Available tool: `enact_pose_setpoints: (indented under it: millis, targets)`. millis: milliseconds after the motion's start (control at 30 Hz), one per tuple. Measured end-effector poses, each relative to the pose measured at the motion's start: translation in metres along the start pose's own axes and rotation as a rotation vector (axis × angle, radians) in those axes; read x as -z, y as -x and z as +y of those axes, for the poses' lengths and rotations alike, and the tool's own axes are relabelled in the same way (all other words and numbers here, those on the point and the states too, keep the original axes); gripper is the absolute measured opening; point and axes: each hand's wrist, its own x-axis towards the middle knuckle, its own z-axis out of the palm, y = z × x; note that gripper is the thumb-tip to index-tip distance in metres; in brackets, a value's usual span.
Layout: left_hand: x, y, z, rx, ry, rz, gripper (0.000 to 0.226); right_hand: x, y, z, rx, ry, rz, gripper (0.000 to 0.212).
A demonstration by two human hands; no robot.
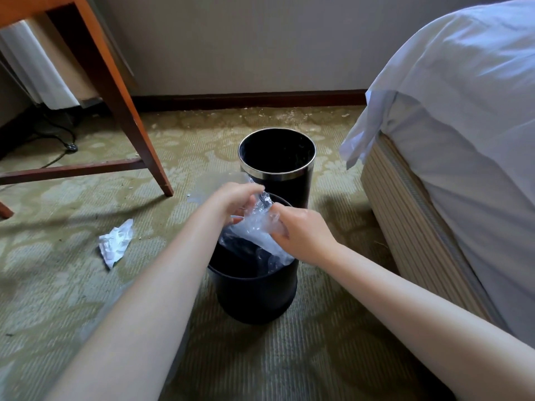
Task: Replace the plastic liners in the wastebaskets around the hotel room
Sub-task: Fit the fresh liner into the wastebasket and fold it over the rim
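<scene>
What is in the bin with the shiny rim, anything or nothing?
Empty, as far as shows: the shiny-rimmed bin stands open with only bare dark walls inside and no liner. Its bottom is too dark.

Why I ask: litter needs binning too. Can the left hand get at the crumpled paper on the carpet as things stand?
Probably yes, once freed: the left hand grips the clear liner over the near wastebasket, but the crumpled paper lies on bare carpet to its left, nothing between them.
</scene>
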Motion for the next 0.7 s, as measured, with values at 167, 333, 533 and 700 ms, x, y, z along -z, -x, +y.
enact_pose_setpoints:
  millis: [167,333,533,700]
  targets:
    - [-0.003,0.0,-0.003,-0.275,-0.33,0.239,0.025,0.018,0.013,0.009,-0.178,-0.329,-0.031,0.025]
    - [0.012,0.005,-0.005,-0.343,-0.471,0.256,0.018,0.039,-0.021,0.029,-0.435,-0.574,0.071,0.02]
    - [0.03,0.016,-0.01,-0.413,-0.608,0.273,0.013,0.026,-0.044,-0.001,-0.011,0.124,-0.385,0.041]
    - [0.053,0.021,-0.022,-0.342,-0.988,0.524,0.013,0.012,-0.049,0.008,-0.068,0.38,-0.393,0.029]
